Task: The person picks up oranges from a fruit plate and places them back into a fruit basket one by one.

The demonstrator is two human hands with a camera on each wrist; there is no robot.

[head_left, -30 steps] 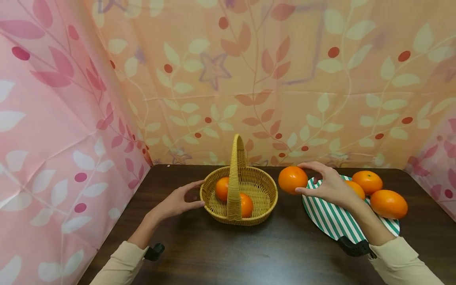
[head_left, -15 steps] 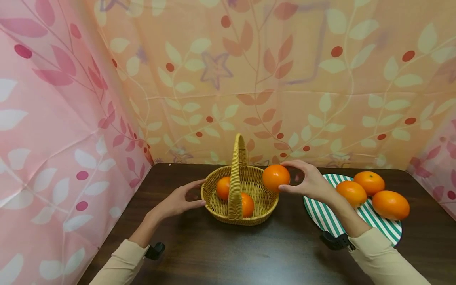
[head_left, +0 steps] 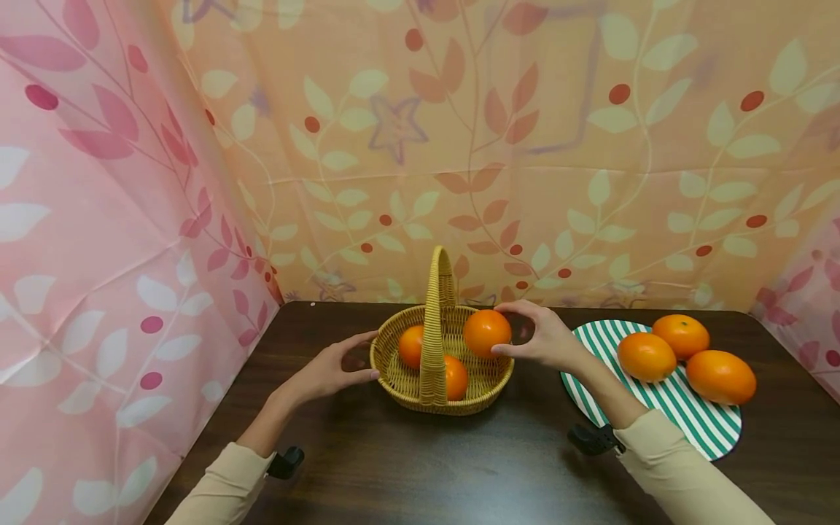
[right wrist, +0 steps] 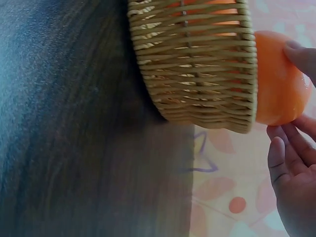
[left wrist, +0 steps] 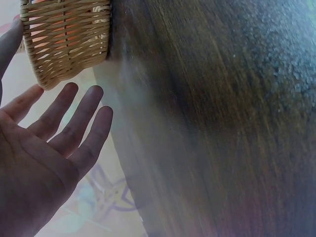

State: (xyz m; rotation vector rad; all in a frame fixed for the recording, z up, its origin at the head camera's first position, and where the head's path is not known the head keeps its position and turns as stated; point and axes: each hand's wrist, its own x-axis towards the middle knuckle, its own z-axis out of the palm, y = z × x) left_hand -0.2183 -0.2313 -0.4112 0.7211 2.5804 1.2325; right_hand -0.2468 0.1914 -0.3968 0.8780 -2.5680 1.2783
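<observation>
One held orange [head_left: 487,333]: over the basket [right wrist: 197,94], near rim height, right of the handle [head_left: 433,364].
Right hand [head_left: 545,337]: pinching that orange, thumb against fingers.
Left hand [head_left: 335,368]: fingers extended, tips touching basket's left end.
Basket load: two oranges [head_left: 456,378].
Striped mat [head_left: 709,430]: three oranges [head_left: 646,357].

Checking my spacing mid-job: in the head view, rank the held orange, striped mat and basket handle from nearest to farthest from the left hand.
1. Basket handle, right of the left hand.
2. Held orange, right of the basket handle, in the right hand.
3. Striped mat, farthest right.
</observation>
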